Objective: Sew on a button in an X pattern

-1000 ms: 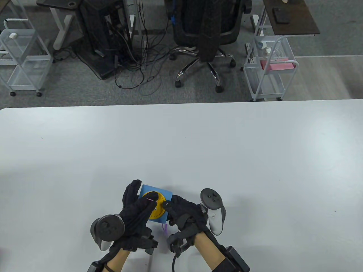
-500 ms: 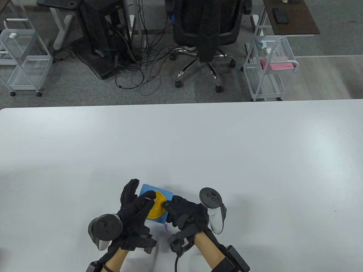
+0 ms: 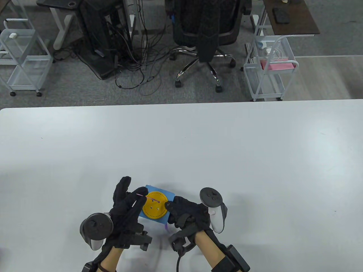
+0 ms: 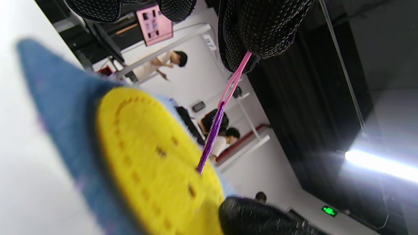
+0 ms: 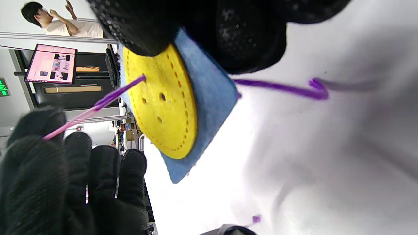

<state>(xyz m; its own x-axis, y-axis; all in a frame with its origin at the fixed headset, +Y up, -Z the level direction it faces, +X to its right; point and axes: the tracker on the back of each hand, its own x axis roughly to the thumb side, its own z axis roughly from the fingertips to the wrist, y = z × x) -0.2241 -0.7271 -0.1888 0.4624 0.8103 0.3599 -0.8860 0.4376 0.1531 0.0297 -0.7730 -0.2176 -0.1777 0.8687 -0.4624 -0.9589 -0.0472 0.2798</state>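
Pink needle [image 4: 235,76] pinched by left hand [image 3: 127,204] — right hand [image 3: 184,214] grips felt [image 5: 209,94]

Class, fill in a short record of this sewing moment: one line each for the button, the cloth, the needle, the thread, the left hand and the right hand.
button: yellow button, four holes, lying on the cloth
cloth: blue felt square, lifted off the white table at one side
needle: pink needle, clear of the button
thread: purple thread, rising from one hole to the needle; its tail trails on the table
left hand: left hand pinches the needle
right hand: right hand grips the cloth's edge
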